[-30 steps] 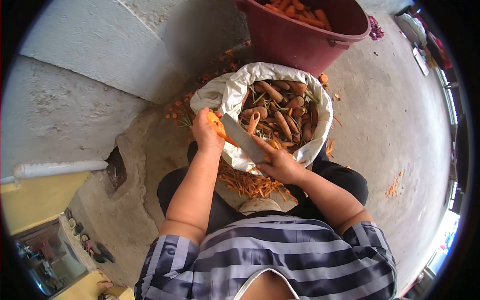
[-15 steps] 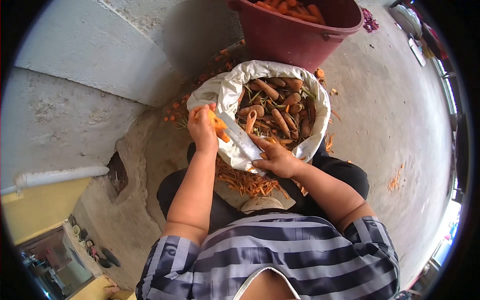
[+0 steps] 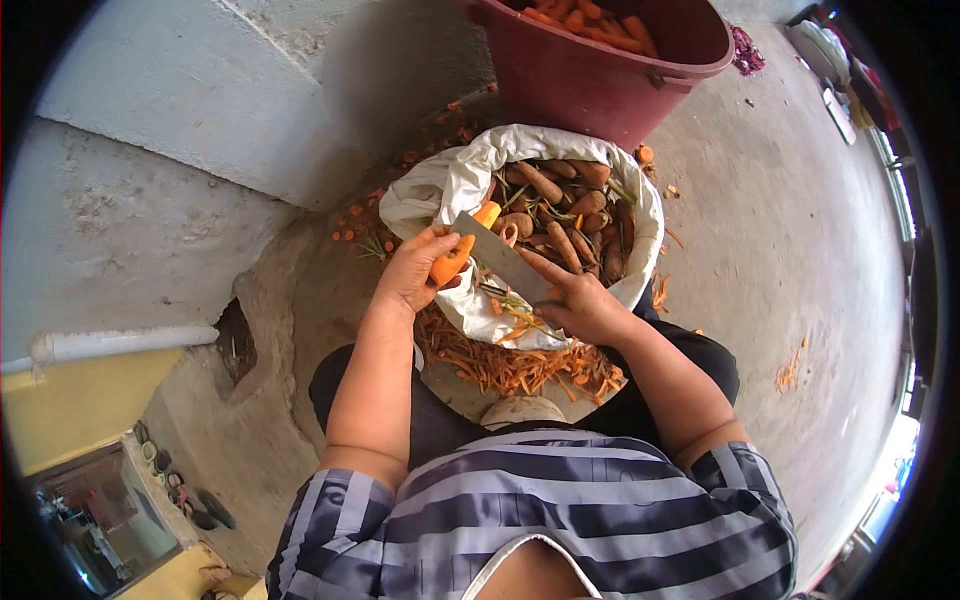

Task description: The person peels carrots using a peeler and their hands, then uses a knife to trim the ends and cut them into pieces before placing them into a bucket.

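Fingers of my left hand are wrapped round a peeled orange carrot over the left part of a white sack. From the right, my right hand grips a wide-bladed knife. Its flat metal blade slants up to the left and crosses the carrot near my left fingers; part of the carrot is behind the blade. Unpeeled brown-orange carrots with some green stems fill the open sack beneath. The knife's handle is hidden inside my right hand.
Behind the sack stands a dark red tub with peeled carrots. Orange peelings lie on the floor between my legs and the sack. Cut carrot ends are scattered left of the sack, beside a grey wall.
My left hand has turned and moved slightly down, with the carrot now lying differently across the blade. The knife and my right hand have shifted a little up and right.
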Tool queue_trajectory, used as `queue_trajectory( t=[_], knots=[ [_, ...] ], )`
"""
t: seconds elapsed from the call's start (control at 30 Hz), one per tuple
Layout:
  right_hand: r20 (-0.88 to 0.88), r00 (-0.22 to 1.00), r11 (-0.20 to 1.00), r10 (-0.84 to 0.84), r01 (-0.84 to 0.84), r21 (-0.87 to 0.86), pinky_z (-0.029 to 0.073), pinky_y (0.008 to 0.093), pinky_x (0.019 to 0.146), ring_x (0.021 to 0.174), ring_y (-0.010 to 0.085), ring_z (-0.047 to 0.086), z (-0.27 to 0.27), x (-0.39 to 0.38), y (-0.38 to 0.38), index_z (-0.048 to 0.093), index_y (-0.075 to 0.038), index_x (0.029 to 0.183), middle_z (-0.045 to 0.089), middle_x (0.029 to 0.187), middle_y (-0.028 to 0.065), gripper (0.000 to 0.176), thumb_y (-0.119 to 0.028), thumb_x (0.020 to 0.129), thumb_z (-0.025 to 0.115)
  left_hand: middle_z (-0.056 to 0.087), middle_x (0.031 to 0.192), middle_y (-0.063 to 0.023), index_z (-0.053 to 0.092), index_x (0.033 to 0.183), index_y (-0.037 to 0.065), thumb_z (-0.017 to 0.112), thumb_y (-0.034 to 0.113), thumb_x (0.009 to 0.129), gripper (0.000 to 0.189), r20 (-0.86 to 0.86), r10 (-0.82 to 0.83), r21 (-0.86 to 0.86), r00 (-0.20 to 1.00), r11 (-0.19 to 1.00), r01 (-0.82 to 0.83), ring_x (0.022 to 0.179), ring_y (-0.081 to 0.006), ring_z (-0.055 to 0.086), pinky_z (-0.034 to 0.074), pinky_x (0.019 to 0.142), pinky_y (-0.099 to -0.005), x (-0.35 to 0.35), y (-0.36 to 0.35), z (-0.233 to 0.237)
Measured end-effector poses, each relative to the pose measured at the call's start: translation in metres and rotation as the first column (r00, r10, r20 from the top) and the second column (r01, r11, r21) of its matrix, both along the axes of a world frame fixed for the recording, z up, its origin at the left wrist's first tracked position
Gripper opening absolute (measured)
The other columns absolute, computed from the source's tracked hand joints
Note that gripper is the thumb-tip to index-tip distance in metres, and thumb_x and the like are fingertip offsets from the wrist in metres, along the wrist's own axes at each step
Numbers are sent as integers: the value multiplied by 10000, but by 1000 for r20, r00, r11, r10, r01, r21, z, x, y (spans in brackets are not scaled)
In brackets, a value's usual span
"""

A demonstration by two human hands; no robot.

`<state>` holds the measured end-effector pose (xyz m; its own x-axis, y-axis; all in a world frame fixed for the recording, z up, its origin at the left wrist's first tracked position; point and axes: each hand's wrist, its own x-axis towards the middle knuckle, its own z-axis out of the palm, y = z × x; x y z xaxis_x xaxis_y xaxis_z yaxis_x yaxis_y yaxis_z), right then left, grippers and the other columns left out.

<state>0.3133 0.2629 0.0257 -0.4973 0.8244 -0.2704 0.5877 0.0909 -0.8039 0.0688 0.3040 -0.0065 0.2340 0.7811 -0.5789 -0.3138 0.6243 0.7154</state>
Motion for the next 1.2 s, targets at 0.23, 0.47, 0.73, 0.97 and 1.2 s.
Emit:
queue_trajectory(
  t=[0.23,0.47,0.73,0.97,1.2],
  knots=[
    [74,997,998,33,-28,-65,446,389,759,841,337,587,10,3,2,248,-190,1356,575,944,232,739,-72,724,612,565,775,-10,568,976,31,634,304,790,337,-144,-67,94,987,992,81,627,-71,536,418,500,-194,1,3,3],
    [24,997,987,72,-68,-143,427,358,819,929,333,566,-6,-3,-9,175,-107,1374,553,1028,245,764,-42,739,593,497,617,27,586,822,6,649,306,785,309,-347,-63,249,936,956,157,514,-44,452,356,447,-189,10,4,-13],
    [-156,988,970,-20,-18,-240,323,284,948,1170,224,409,-20,-5,-9,146,-61,1376,385,1291,215,770,-48,754,599,490,643,30,582,848,-5,618,286,814,295,-334,239,377,912,921,-103,537,-51,443,374,489,-208,38,3,-26],
    [-273,957,961,-95,17,-277,349,291,916,1114,218,447,-30,3,-1,242,-6,1331,439,1232,200,676,-89,769,608,514,735,-17,524,937,26,523,500,811,490,-31,220,86,975,973,-216,595,-107,515,443,507,-266,30,12,-27],
    [103,973,973,-208,216,-75,426,384,608,639,324,556,-34,-2,-2,492,39,957,557,673,189,380,-294,807,600,490,742,-28,465,959,52,562,621,702,632,-8,135,214,991,968,-130,593,-132,532,453,502,-261,33,3,-21]
  ],
)
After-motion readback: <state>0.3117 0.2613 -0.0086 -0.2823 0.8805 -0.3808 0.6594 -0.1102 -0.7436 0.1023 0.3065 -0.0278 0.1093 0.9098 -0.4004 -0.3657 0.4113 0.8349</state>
